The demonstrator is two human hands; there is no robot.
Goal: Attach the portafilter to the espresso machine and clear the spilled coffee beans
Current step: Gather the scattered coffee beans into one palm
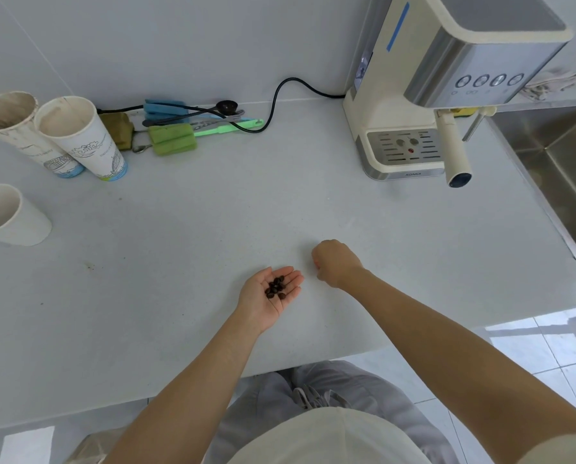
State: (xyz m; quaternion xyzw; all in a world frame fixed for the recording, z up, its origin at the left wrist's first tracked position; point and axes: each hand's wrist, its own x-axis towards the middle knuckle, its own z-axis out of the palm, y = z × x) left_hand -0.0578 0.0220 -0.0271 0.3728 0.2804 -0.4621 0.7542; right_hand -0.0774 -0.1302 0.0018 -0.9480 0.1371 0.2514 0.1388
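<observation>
My left hand (266,299) lies palm up on the white counter (179,236) and cups several dark coffee beans (275,288). My right hand (335,262) rests just to its right, fingers curled into a loose fist; whether it holds anything is hidden. The cream and steel espresso machine (447,78) stands at the back right. The portafilter (453,149) sits locked under its brew head, cream handle pointing toward me over the drip tray (403,149).
Three used paper cups (82,139) stand at the left. Green and blue cleaning brushes (179,128) and a black power cord (279,95) lie along the back wall. A steel sink (560,169) is at the right. The counter's front edge is near my body.
</observation>
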